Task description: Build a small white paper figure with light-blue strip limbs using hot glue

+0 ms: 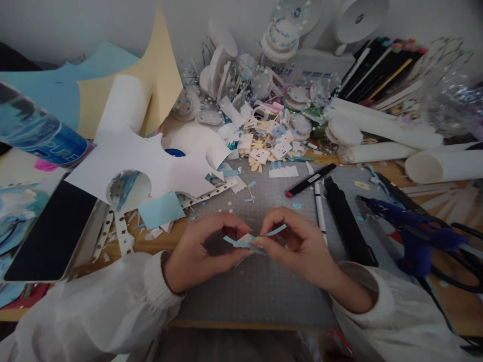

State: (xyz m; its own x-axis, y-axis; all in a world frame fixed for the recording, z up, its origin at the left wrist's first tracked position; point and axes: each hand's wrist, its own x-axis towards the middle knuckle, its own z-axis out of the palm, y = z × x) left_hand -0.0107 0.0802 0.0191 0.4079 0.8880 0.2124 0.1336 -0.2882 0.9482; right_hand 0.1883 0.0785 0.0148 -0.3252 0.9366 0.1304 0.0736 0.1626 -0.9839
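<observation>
Between my two hands, above the grey cutting mat (249,296), is a small paper cutout (244,241) with light blue strips sticking out to both sides. My left hand (211,246) pinches its left part between thumb and fingers. On the other side my right hand (296,241) grips the cutout near its middle, thumb in front. Fingertips cover part of the paper, so its full shape is hidden. Beyond the hands lies a heap of small paper cutouts (269,133) in white, yellow and blue, some with drawn faces.
At right lie a red-tipped marker (311,180), a white pen (320,206), a black case (349,221), a blue glue gun (411,226) and scissors (460,256). Leftward are white paper with round cutouts (139,151), a blue paper piece (161,210), a phone (49,231) and a water bottle (41,125).
</observation>
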